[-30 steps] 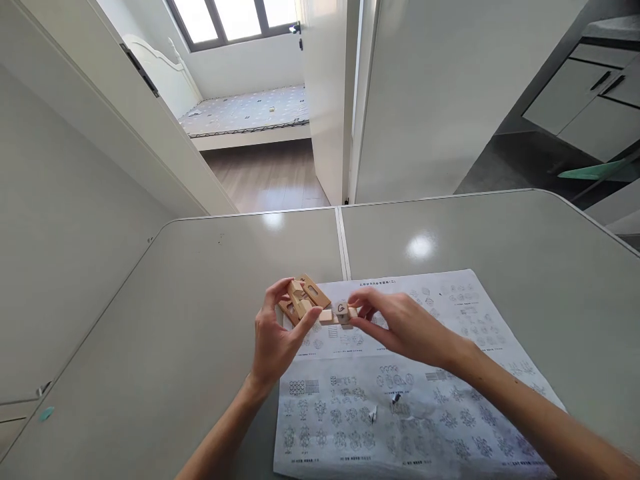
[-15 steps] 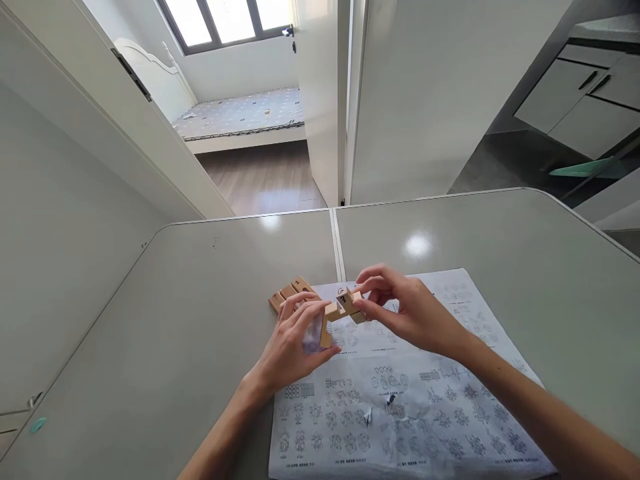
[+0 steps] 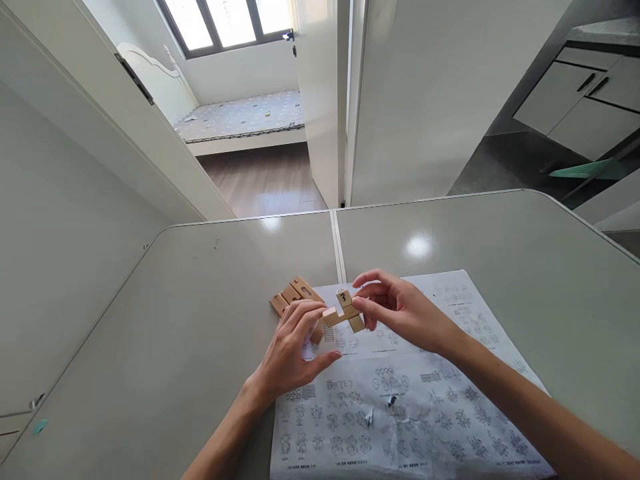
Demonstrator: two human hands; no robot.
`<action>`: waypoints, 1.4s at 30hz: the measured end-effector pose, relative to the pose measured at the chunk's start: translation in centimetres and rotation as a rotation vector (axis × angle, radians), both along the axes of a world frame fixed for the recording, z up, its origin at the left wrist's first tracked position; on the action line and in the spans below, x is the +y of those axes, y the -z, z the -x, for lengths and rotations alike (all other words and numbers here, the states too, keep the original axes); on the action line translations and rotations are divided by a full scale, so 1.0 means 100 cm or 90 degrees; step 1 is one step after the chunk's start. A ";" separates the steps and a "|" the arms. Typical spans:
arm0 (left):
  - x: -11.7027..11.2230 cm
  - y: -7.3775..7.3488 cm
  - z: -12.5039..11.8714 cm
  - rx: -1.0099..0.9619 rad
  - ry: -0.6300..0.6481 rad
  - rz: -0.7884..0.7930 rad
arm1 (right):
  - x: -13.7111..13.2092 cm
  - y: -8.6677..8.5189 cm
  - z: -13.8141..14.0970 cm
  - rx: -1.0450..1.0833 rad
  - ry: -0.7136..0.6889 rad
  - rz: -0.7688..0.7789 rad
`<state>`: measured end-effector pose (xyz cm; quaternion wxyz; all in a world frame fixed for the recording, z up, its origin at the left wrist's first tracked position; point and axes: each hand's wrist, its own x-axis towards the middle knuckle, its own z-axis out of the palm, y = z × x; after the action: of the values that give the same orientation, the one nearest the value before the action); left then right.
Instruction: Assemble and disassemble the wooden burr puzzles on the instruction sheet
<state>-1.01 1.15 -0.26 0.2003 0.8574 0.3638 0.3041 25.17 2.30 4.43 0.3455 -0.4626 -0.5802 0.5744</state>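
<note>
Between thumb and fingers, my right hand [image 3: 395,300] pinches a notched wooden puzzle piece [image 3: 345,310] marked "3", tilted above the paper. My left hand [image 3: 295,340] is open, its thumb well apart from the arched fingers. Its fingertips are right by the left end of that piece; whether they touch it I cannot tell. Under the left fingers another wooden piece [image 3: 317,333] shows in part, the rest hidden by the hand. Beyond my left hand several wooden pieces [image 3: 295,291] lie side by side, one marked "2".
A creased sheet of printed diagrams [image 3: 415,427], with small torn spots, spreads under both hands. It lies on a pale table [image 3: 210,320] with a seam [image 3: 338,247] down the middle. Past the far edge are an open door [image 3: 320,100] and a bed [image 3: 245,113].
The piece that stood between my left thumb and fingers has dropped lower and left, out of that grip. The "3" piece has turned so its number faces me more.
</note>
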 end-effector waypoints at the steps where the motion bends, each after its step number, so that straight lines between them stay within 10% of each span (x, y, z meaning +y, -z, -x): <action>1: -0.002 0.001 -0.001 -0.032 -0.007 0.023 | -0.001 0.000 0.002 -0.002 -0.006 0.002; 10: -0.020 -0.006 -0.016 -0.292 -0.063 0.399 | -0.008 -0.001 0.009 0.159 -0.130 0.098; 17: -0.023 -0.013 -0.018 -0.347 -0.023 0.459 | -0.004 -0.001 0.004 0.198 -0.348 0.198; 42: -0.015 -0.007 -0.015 -0.096 -0.157 0.129 | -0.010 0.009 0.013 -0.025 -0.210 -0.027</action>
<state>0.47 -0.30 0.41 0.2736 0.7565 0.4789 0.3513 23.83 1.28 3.55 0.2448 -0.3652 -0.6668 0.6018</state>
